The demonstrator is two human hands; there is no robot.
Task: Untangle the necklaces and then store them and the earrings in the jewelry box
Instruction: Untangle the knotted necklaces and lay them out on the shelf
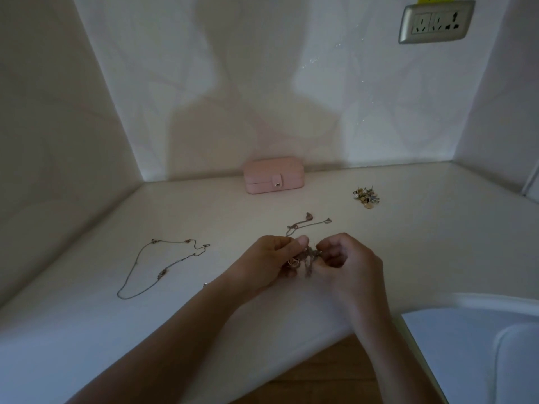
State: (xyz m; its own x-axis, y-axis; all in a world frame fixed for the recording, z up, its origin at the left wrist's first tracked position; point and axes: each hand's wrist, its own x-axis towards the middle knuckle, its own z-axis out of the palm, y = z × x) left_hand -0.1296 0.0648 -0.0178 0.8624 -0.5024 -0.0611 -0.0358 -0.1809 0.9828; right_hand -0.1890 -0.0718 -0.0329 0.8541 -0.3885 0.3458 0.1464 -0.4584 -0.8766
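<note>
Pinching the tangled necklaces (pixel 306 258) with curled fingers: left hand (pixel 271 260) and right hand (pixel 350 263). One necklace (pixel 157 266) lies apart, left. Jewelry box (pixel 274 175) closed.

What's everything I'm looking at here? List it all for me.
Rectangular pink jewelry box: one, pink, closed, at the table's back by the wall.
Small metal earrings: one pile, gold and silver, right of the box.
Thin chain necklace: one, silvery, laid loose at left.
Tangled chain necklaces: one clump, silvery, between both hands.
Metal wall socket: one, grey, upper right.
White table: one, beneath everything.
Left hand: one, pinches the tangle.
Right hand: one, pinches the tangle.
</note>
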